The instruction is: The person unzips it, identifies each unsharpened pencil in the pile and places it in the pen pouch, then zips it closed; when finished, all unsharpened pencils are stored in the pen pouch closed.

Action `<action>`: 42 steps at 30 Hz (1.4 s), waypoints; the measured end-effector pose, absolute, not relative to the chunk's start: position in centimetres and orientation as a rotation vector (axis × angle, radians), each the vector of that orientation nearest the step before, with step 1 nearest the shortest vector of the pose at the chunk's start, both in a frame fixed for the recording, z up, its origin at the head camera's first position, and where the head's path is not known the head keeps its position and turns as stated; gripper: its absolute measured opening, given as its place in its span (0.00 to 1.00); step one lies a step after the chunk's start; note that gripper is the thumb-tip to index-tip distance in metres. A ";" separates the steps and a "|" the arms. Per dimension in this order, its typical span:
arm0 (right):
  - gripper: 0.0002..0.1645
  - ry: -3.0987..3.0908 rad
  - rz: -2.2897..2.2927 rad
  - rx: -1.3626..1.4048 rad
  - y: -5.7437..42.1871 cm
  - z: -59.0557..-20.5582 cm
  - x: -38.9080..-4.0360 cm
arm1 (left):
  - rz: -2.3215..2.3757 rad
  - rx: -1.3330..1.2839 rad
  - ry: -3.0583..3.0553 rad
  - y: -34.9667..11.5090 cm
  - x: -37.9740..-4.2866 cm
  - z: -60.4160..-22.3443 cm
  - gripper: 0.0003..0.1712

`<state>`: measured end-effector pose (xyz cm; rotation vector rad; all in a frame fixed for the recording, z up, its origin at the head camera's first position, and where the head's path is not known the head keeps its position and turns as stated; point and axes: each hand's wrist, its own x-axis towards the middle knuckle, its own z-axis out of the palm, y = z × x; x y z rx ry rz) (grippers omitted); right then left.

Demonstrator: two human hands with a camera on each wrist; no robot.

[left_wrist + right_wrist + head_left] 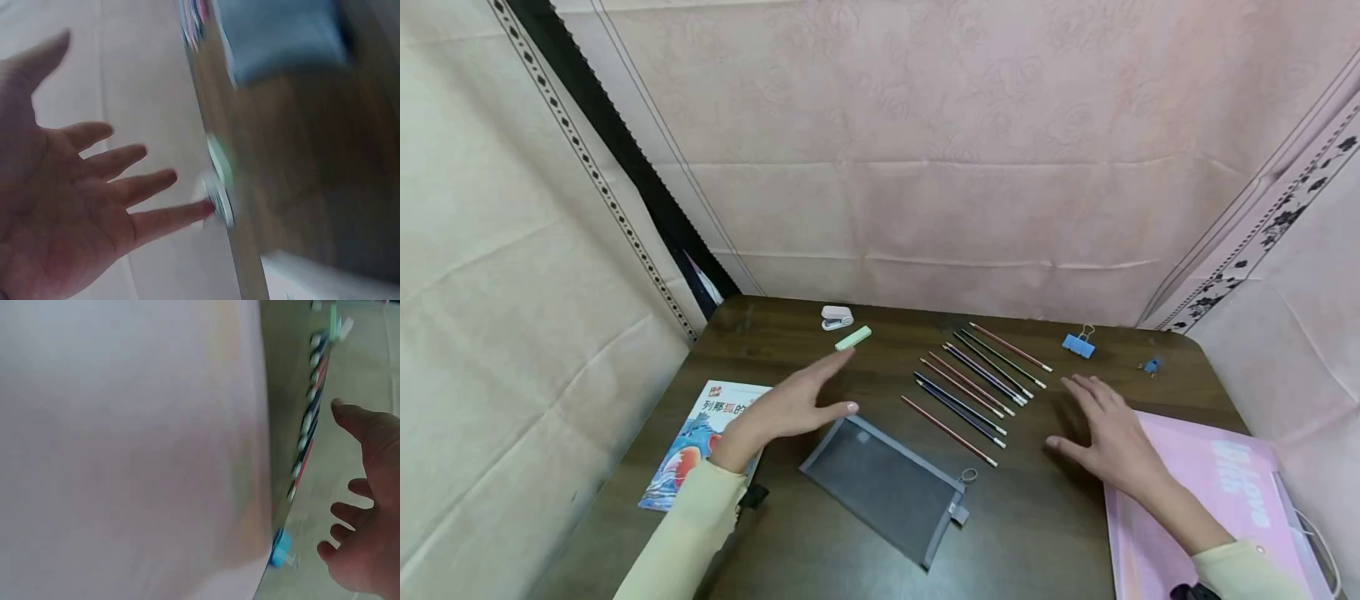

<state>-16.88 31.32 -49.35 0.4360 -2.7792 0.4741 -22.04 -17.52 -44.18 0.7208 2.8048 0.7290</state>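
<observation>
My left hand [801, 400] hovers over the table with its fingers spread and holds nothing. Below it are the book [688, 450] and the top corner of a dark mesh zip pouch [883, 492]. A pale green stick-shaped item [853, 337] lies just beyond its fingertips, with a small white stapler [836, 317] behind. My right hand [1108, 433], also without anything in it, is extended near the left edge of a pink folder [1202, 500]. Between the hands several pencils [973, 383] lie slanted, roughly parallel, their white ends toward the right hand.
A blue binder clip [1078, 345] lies at the back right, with a smaller blue clip-like item [1151, 365] farther right. The wooden table [1037, 533] meets cloth curtains [962, 208] at its back and sides. A white cord [1326, 550] loops beside the folder.
</observation>
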 end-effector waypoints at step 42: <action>0.10 -3.109 1.088 0.369 18.5 -49.4 -11.2 | 0.592 1.125 2.579 0.2 -18.8 -48.2 0.04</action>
